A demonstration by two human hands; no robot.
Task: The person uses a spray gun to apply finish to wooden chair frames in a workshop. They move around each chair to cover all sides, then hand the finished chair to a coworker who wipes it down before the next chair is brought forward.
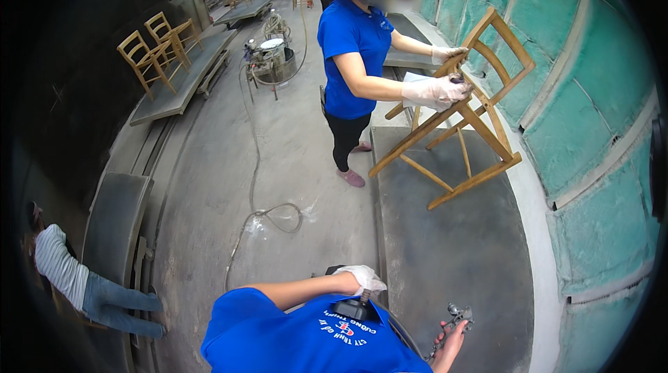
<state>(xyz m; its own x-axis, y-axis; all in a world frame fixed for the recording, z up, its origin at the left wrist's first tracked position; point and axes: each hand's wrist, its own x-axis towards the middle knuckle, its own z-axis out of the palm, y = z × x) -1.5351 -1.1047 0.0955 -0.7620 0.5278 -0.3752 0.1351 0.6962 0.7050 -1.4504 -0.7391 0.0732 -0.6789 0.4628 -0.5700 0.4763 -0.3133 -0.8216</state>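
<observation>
My right hand (452, 339), bare, is wrapped round a small metal spray gun (459, 314) over the grey platform's near end. My left hand (363, 279), in a thin whitish glove, is bent in front of my chest near the platform's left edge; its fingers are too unclear to tell whether they are closed. Ahead, a co-worker in a blue shirt (356, 49) and conical hat tilts a brown wooden chair frame (467, 112) with two gloved hands. That chair rests partly on the platform (452, 234), beyond the reach of both my hands.
Green padded panels (584, 108) line the right side. A hose (256, 164) loops across the floor toward a metal pot (273, 63). Wooden chairs (149, 53) stand on a platform (156, 105) at the far left. Another person (66, 255) bends at the lower left.
</observation>
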